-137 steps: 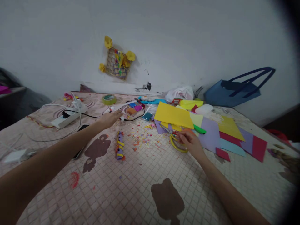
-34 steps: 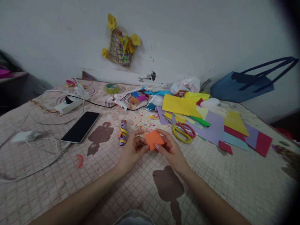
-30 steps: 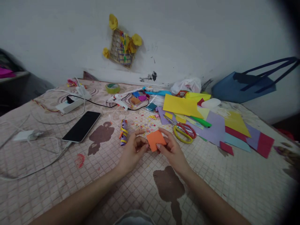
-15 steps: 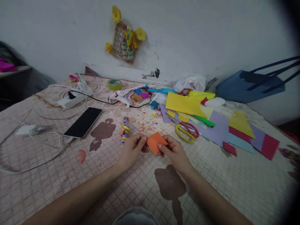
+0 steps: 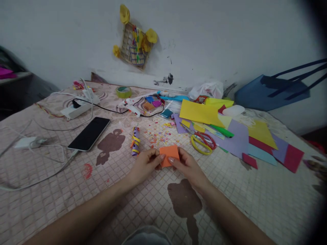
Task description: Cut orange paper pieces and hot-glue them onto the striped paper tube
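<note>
Between my two hands is a small square of orange paper [image 5: 169, 151], held up a little above the patterned cloth. My left hand [image 5: 146, 164] pinches its left edge, thumb on the front face. At the right side my right hand [image 5: 189, 166] grips it the same way, thumb pressed on the front and fingers behind. Just beyond my left hand lies a purple paper roll [image 5: 135, 141] wrapped with a yellow spiral strip. Yellow-and-red-handled scissors [image 5: 203, 143] rest to the right, beyond my right hand.
Coloured paper sheets [image 5: 236, 136] spread over the right side. Paper scraps [image 5: 159, 134] lie mid-table near a white glue gun [image 5: 131, 106]. A phone [image 5: 90, 133] on a cable and a power strip [image 5: 80, 108] sit left; a blue bag [image 5: 272, 93] stands back right.
The orange paper has turned from a tilted, diamond-like position to an upright square facing me. My left thumb has moved onto its front face.
</note>
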A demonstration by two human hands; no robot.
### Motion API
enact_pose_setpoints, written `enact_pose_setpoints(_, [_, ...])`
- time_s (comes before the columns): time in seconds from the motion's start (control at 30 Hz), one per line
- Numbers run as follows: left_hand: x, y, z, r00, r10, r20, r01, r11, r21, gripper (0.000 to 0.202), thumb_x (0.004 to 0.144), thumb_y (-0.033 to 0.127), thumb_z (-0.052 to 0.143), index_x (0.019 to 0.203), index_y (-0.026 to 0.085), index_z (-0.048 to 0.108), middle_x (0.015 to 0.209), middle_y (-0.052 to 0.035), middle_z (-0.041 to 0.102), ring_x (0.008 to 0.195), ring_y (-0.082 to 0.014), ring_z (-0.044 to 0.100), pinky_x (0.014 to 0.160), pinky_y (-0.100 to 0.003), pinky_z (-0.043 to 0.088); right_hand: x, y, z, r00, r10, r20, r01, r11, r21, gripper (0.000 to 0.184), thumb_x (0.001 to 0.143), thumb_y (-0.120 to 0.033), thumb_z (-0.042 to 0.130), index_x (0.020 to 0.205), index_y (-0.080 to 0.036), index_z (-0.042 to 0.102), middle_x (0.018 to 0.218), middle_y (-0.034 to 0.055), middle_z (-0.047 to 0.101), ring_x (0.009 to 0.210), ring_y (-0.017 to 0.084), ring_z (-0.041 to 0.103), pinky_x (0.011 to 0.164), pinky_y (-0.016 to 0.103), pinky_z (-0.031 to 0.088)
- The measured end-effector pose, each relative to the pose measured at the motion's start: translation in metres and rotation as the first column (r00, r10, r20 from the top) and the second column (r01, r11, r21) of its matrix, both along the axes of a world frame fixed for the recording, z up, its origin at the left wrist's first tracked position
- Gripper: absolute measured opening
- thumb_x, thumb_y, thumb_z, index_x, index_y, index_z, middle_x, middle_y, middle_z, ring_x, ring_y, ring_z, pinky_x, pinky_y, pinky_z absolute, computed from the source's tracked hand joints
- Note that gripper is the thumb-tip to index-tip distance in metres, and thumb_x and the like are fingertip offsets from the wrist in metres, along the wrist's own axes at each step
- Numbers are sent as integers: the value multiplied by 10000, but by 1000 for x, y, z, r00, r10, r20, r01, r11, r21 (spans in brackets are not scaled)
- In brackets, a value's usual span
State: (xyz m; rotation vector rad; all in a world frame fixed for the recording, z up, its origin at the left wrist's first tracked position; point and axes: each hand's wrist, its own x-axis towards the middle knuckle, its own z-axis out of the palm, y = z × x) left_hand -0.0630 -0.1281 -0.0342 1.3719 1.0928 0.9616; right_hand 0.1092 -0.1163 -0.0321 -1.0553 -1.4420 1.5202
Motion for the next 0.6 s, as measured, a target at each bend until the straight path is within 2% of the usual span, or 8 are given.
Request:
enact_pose_setpoints(0.07, [-1, 1, -1, 999, -22, -47, 22, 1000, -7, 338, 815, 417, 530, 599, 157, 526, 544, 13, 520, 512, -100, 480, 499, -206, 383, 3, 2, 0, 1000, -13, -13, 13, 1000, 4, 196, 761, -355, 649, 850, -208, 555, 797, -7, 576, 712, 139, 525, 626, 246, 426])
enact_pose_setpoints(0.13, [-1, 1, 0, 998, 36, -55, -36, 999, 5, 349, 839, 413, 490, 611, 156, 553, 567, 2, 546, 536, -110, 504, 519, -212, 404, 6, 4, -1, 1000, -9, -16, 9, 1000, -9, 182, 757, -347, 652, 799, -205, 546, 731, -20, 549, 669, 131, 504, 608, 240, 409])
enact_pose_setpoints(0.23, [-1, 3, -1, 988, 146, 41, -146, 989, -9, 291, 852, 383, 466, 767, 151, 618, 643, -15, 603, 601, -126, 562, 592, -236, 457, 10, 7, -4, 999, -50, -14, 49, 998, -27, 175, 742, -330, 667, 768, -201, 552, 696, -29, 536, 631, 121, 481, 576, 230, 382])
enact_pose_setpoints(0.43, [-1, 4, -7, 960, 137, 245, -104, 984, -143, 229, 782, 330, 586, 878, 143, 679, 712, -29, 656, 666, -122, 594, 659, -243, 483, 11, 11, -2, 972, -181, -152, 163, 979, -127, 204, 702, -308, 704, 761, -204, 539, 699, -33, 539, 605, 106, 476, 542, 213, 382])
enact_pose_setpoints(0.5, [-1, 5, -8, 949, 153, 274, -105, 977, -184, 219, 759, 317, 620, 876, 147, 692, 700, -24, 660, 656, -112, 588, 659, -233, 481, 12, 12, 0, 960, -202, -193, 172, 972, -160, 239, 681, -288, 722, 797, -221, 524, 713, -37, 558, 615, 111, 501, 559, 220, 404])
enact_pose_setpoints(0.6, [-1, 5, -6, 943, 169, 287, -110, 972, -209, 203, 728, 306, 656, 849, 147, 694, 709, -24, 671, 619, -97, 574, 624, -217, 477, 13, 13, 2, 951, -203, -231, 174, 975, -142, 319, 701, -268, 709, 962, -284, 525, 740, -44, 588, 624, 116, 524, 565, 223, 421])
